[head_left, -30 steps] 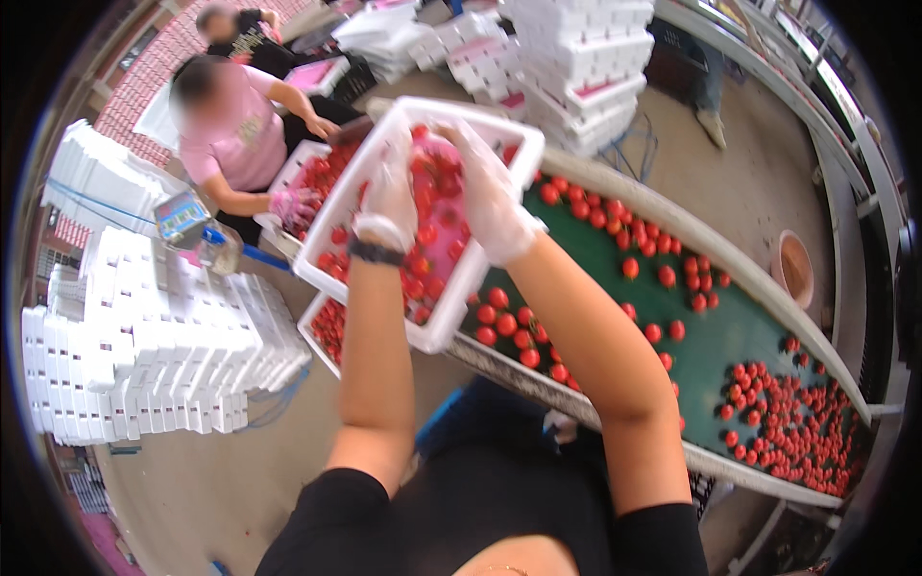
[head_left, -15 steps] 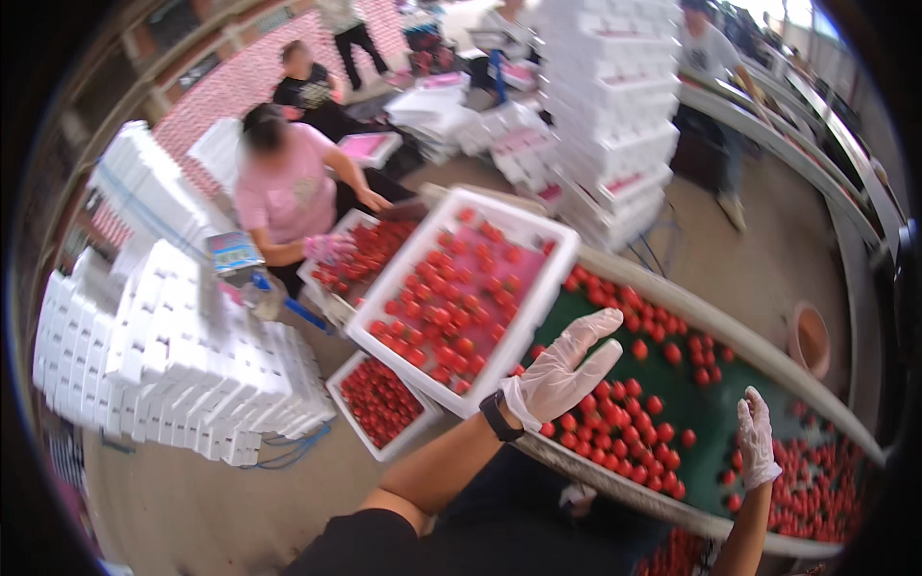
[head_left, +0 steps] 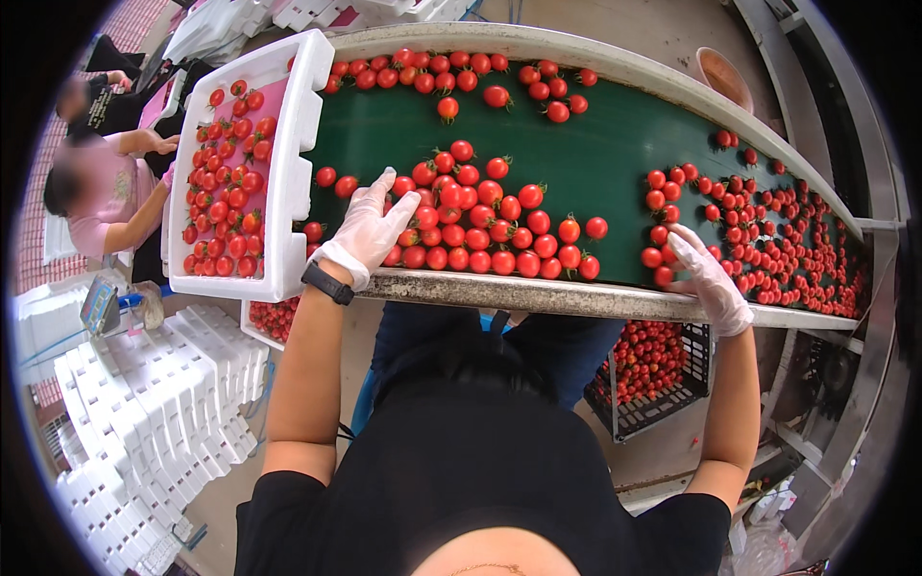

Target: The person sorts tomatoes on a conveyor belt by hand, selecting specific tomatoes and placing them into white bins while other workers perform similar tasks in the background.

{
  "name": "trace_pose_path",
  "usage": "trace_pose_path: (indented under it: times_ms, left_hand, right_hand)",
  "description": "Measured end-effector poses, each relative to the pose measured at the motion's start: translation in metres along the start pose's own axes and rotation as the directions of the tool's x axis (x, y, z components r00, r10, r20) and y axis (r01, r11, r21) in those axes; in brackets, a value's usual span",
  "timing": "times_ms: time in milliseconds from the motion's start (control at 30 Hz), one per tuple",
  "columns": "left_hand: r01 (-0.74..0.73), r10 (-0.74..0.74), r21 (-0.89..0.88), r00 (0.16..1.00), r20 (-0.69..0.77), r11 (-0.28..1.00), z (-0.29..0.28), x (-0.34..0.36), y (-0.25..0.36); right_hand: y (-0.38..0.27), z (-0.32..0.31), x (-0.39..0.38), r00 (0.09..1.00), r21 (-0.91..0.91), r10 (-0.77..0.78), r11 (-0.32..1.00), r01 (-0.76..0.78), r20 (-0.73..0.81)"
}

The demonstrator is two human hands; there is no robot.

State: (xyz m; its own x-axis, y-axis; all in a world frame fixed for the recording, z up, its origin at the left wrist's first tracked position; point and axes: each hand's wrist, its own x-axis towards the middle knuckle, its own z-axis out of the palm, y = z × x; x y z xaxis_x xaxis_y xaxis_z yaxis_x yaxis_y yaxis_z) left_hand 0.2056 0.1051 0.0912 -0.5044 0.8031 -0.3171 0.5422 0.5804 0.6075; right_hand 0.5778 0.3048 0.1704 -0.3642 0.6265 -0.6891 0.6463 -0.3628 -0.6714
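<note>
A green conveyor belt (head_left: 595, 125) carries many small red tomatoes (head_left: 480, 221). My left hand (head_left: 370, 230), in a thin clear glove with a black wristband, lies flat with fingers spread on the belt against the left side of a dense cluster of tomatoes. My right hand (head_left: 706, 274), also gloved, rests open on the near rim of the belt, touching tomatoes at the edge of another cluster (head_left: 768, 230). A white foam tray (head_left: 288, 182) part-filled with tomatoes sits at the belt's left end, just left of my left hand.
A person in a pink top (head_left: 101, 206) works at the left beside a small scale (head_left: 99, 305). Stacks of white foam trays (head_left: 144, 422) stand at the lower left. A black crate of tomatoes (head_left: 653, 370) sits under the belt. A brown bowl (head_left: 722, 72) lies beyond it.
The white tray, held up in both hands a second ago, now sits at the belt's left end. Both hands have come down onto the belt among the tomatoes.
</note>
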Motion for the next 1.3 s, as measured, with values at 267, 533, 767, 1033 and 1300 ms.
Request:
trace_pose_path:
  times_ms: [267,533,767,1033,1300]
  left_hand:
    - [0.211,-0.097,-0.862,0.978,0.187,0.461,0.005,-0.003,0.025]
    - [0.214,0.017,-0.942,0.974,0.226,0.257,0.027,0.001,0.074]
    - [-0.011,0.020,-0.999,1.000,-0.012,-0.043,0.064,0.030,0.102]
    - [-0.408,0.065,-0.891,0.913,-0.403,0.198,0.039,0.032,0.112]
    - [-0.544,0.126,-0.396,0.690,-0.713,0.740,-0.146,-0.012,0.073]
  right_hand:
    - [-0.016,0.093,0.037,0.958,0.315,-0.268,0.922,0.225,0.101]
    - [-0.041,0.171,0.077,0.917,0.695,-0.392,0.639,0.330,-0.074]
    - [-0.070,0.210,0.089,0.854,0.793,-0.490,0.445,0.416,-0.173]
    - [-0.107,0.233,0.076,0.735,0.728,-0.572,0.316,0.608,-0.365]
    - [-0.244,0.330,0.023,0.355,0.614,-0.879,0.094,0.784,-0.319]
